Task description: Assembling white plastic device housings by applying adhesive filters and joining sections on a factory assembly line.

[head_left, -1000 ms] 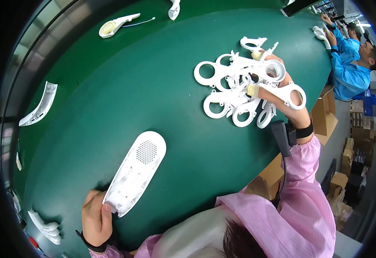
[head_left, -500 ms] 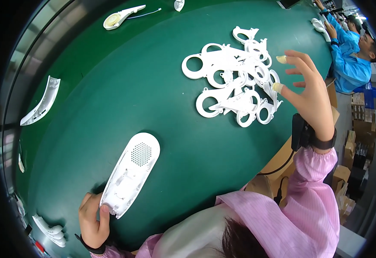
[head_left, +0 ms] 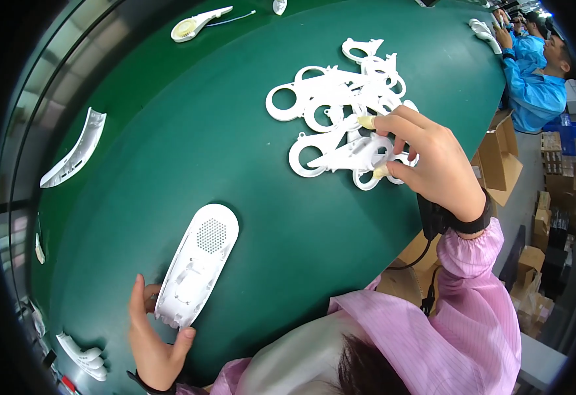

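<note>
A long white plastic housing (head_left: 189,280), rounded at its perforated end, lies on the green table with its inner side up. My left hand (head_left: 158,339) is open around its lower end, thumb by the near edge and some fingers partly hidden behind the left edge. Over the near right side of a heap of white ring-shaped plastic parts (head_left: 314,141), my right hand (head_left: 426,155) has thumb and index finger spread about one part's ring. Yellowish covers sit on those two fingertips. The hand hides part of the heap.
A curved white shell (head_left: 77,153) lies at the left, stacked white curved pieces (head_left: 80,355) at the near left. At the far side is a white part with a round yellowish disc (head_left: 192,25) and cable. Co-workers in blue (head_left: 535,85) sit far right; an open carton (head_left: 498,158) stands beside the table.
My right hand has come down and left onto the heap. My left hand has loosened from the housing's end, its thumb moving to the right. The housing stays nearly in place.
</note>
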A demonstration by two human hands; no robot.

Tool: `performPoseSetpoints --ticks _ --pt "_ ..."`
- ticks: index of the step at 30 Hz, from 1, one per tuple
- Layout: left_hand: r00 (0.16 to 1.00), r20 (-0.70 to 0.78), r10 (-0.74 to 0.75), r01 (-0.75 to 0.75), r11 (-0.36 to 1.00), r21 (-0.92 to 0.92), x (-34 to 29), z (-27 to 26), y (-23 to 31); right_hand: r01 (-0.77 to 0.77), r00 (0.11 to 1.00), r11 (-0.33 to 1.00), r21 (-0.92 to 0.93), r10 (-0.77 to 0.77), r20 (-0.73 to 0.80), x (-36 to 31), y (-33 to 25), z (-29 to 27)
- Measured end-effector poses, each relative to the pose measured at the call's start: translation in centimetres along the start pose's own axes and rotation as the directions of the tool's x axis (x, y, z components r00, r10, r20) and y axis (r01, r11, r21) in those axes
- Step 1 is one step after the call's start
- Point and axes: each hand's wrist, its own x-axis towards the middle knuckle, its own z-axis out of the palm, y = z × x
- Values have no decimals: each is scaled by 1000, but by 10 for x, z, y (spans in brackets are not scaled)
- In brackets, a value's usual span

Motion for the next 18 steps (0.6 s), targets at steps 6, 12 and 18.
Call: performPoseSetpoints --ticks 6,12,18 --pt "991 51 123 -132 955 265 7 6 14 253 953 966 61 -237 -191 -2 -29 0" --pt "990 25 136 -137 949 282 12 13 19 494 839 867 61 -457 -296 1 -72 22" --pt "983 -54 175 -157 958 239 1 11 -1 566 822 811 149 -570 -21 24 -112 39"
